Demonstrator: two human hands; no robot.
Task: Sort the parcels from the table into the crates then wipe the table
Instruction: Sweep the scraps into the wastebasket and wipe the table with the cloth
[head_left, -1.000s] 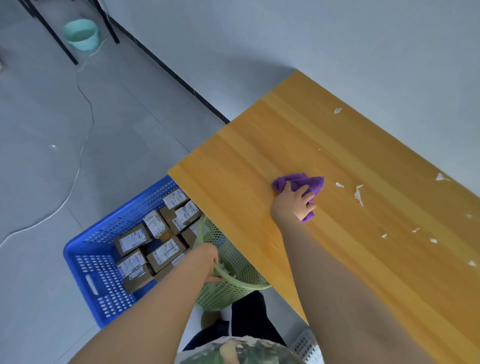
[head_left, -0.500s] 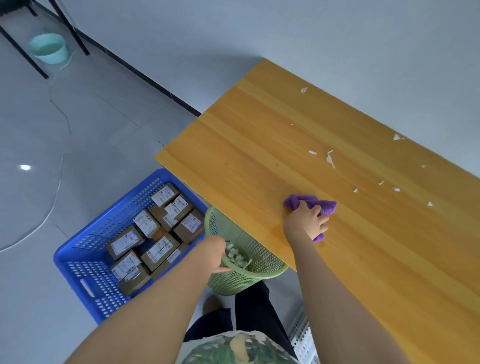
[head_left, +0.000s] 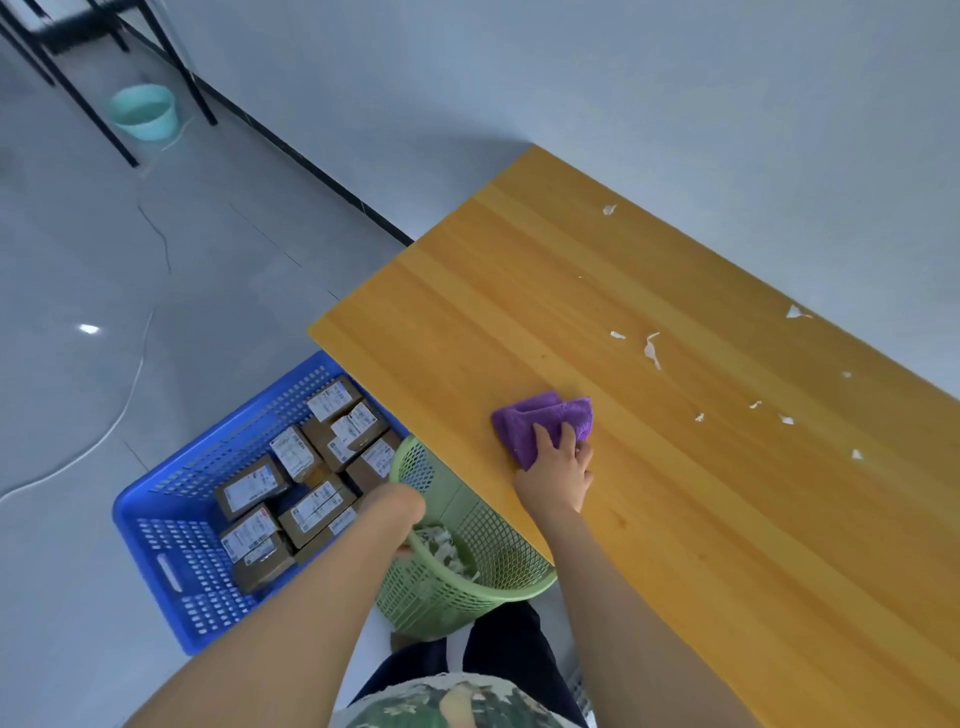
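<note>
My right hand (head_left: 556, 473) presses a folded purple cloth (head_left: 535, 418) flat on the wooden table (head_left: 727, 519), near its front edge. My left hand (head_left: 400, 512) grips the rim of a green mesh basket (head_left: 467, 587), held just below the table's edge with white scraps inside. Several small white paper scraps (head_left: 652, 351) lie scattered on the table beyond the cloth, towards the right. A blue crate (head_left: 171, 566) on the floor at the left holds several brown parcels (head_left: 306, 478) with white labels.
A grey wall runs behind the table. A mint-green bucket (head_left: 143, 111) stands on the tiled floor at the far left under black metal legs (head_left: 78, 98). A white cable (head_left: 119, 410) curves across the floor. A white crate corner (head_left: 579, 688) shows by my legs.
My right hand with the cloth has slid back and forth across the table near the front edge. My left hand has kept hold of the green basket under the edge.
</note>
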